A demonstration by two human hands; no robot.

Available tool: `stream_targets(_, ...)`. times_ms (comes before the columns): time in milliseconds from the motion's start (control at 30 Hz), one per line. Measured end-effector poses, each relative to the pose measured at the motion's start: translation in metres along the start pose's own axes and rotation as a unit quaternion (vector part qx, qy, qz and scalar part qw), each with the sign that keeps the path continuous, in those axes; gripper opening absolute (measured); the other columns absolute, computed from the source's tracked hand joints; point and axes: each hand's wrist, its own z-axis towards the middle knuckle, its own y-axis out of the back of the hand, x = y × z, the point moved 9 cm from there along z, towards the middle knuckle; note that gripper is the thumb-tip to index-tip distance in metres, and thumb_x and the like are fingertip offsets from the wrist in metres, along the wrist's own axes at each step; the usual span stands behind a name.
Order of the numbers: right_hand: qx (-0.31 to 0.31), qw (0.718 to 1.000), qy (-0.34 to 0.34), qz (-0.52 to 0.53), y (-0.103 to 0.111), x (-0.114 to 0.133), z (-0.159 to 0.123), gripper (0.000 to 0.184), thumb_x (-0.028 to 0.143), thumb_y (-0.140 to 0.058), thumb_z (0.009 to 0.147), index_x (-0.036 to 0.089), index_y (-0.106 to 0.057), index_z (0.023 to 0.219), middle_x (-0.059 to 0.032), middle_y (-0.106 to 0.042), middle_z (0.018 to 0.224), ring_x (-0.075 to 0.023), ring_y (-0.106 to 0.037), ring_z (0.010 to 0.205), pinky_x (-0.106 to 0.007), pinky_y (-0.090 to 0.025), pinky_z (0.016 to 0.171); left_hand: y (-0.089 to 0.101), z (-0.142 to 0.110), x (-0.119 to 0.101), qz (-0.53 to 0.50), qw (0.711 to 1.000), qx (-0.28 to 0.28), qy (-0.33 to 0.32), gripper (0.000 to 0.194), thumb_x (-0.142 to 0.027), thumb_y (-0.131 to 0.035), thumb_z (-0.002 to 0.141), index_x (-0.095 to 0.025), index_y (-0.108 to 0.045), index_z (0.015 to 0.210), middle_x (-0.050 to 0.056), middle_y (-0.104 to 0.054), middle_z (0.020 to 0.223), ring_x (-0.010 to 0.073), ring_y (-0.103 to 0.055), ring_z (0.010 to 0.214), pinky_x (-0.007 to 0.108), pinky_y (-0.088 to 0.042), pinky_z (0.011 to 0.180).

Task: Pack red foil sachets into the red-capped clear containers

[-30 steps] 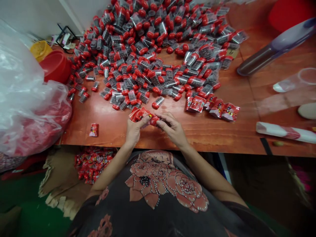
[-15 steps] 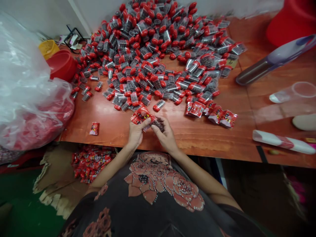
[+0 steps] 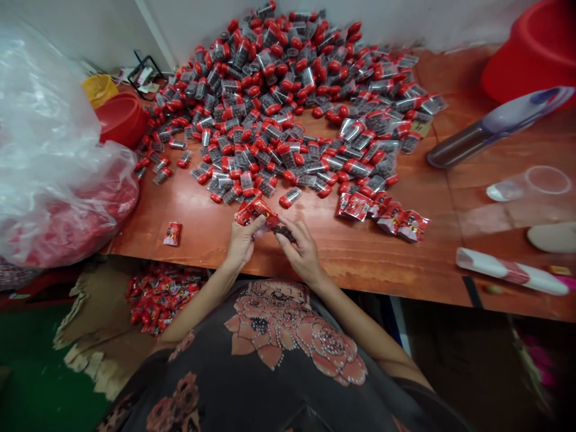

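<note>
My left hand (image 3: 243,241) grips a strip of red foil sachets (image 3: 254,210) near the table's front edge. My right hand (image 3: 300,249) pinches a dark-filled clear capsule (image 3: 284,233) against the end of that strip. Exactly how the two join is hidden by my fingers. Just beyond my hands lies a loose red-capped capsule (image 3: 290,197), at the front of a large heap of similar capsules (image 3: 270,120). To the right sits a row of red sachets (image 3: 380,213), and a single sachet (image 3: 172,233) lies apart to the left.
The orange-brown wooden table (image 3: 382,264) holds a clear plastic bag of red packets (image 3: 49,162), a red bowl (image 3: 122,119), a yellow basket (image 3: 99,90), a red bucket (image 3: 535,54), a purple-capped tube (image 3: 495,129), a clear cup (image 3: 531,186) and a red-and-white roll (image 3: 508,270).
My hands have drawn slightly closer together around the sachet strip and capsule. The whole scene has shifted a little lower in the view, with the table's front edge further down.
</note>
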Motion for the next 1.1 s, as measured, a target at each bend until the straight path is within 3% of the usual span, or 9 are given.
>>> stream_targets(100,0.009,0.999,0.035,-0.028,0.000,0.004,-0.001,0.050,0.026,-0.051,0.096,0.043,-0.047,0.143,-0.0042,-0.052,0.095,-0.0213,-0.057,0.087,-0.041,-0.053,0.079,0.008,0.007,-0.016,0.026,0.999,-0.014,-0.037,0.032,-0.034,-0.089,0.058,-0.020,-0.067,0.077,-0.002,-0.069,0.074,0.0100,-0.061,0.063,0.024,-0.050,0.061)
stream_targets(267,0.027,0.996,0.059,-0.057,-0.007,0.003,-0.006,0.050,0.023,-0.050,0.095,0.040,-0.049,0.143,-0.0053,-0.055,0.096,-0.0214,-0.058,0.084,-0.040,-0.053,0.076,0.008,0.009,-0.027,0.053,0.998,-0.008,-0.032,0.033,-0.026,-0.090,0.056,-0.018,-0.069,0.080,-0.001,-0.070,0.074,0.0120,-0.064,0.065,0.026,-0.052,0.064)
stream_targets(567,0.009,0.997,0.056,-0.043,-0.006,0.002,-0.009,0.050,0.022,-0.049,0.096,0.042,-0.048,0.143,-0.0055,-0.055,0.100,-0.0216,-0.058,0.088,-0.040,-0.053,0.078,0.000,0.002,-0.018,-0.005,0.999,-0.013,-0.043,0.031,-0.033,-0.085,0.066,-0.023,-0.067,0.089,-0.001,-0.071,0.078,0.0117,-0.063,0.067,0.024,-0.048,0.062)
stream_targets(700,0.004,0.999,0.035,-0.030,-0.005,-0.002,-0.009,0.048,0.023,-0.049,0.096,0.042,-0.050,0.140,-0.0049,-0.054,0.099,-0.0221,-0.058,0.090,-0.042,-0.054,0.080,0.000,-0.001,-0.015,-0.009,0.999,-0.023,-0.044,0.037,-0.039,-0.087,0.062,-0.022,-0.066,0.088,-0.001,-0.069,0.079,0.0110,-0.061,0.068,0.026,-0.049,0.066)
stream_targets(867,0.009,0.999,0.032,-0.020,-0.005,-0.003,-0.009,0.048,0.023,-0.050,0.095,0.043,-0.052,0.139,-0.0052,-0.055,0.100,-0.0229,-0.058,0.092,-0.044,-0.054,0.081,0.001,-0.005,-0.007,0.012,1.000,-0.017,-0.009,0.038,-0.023,-0.090,0.054,-0.021,-0.065,0.083,-0.005,-0.064,0.073,0.0088,-0.059,0.063,0.025,-0.050,0.064)
stream_targets(1100,-0.003,0.998,-0.027,0.064,-0.004,-0.012,-0.009,0.047,0.028,-0.054,0.094,0.040,-0.050,0.139,-0.0049,-0.058,0.108,-0.0220,-0.059,0.095,-0.044,-0.053,0.086,-0.005,-0.009,-0.007,0.005,1.000,-0.011,-0.008,0.036,-0.028,-0.089,0.057,-0.019,-0.065,0.082,-0.003,-0.068,0.076,0.0106,-0.062,0.067,0.026,-0.054,0.067)
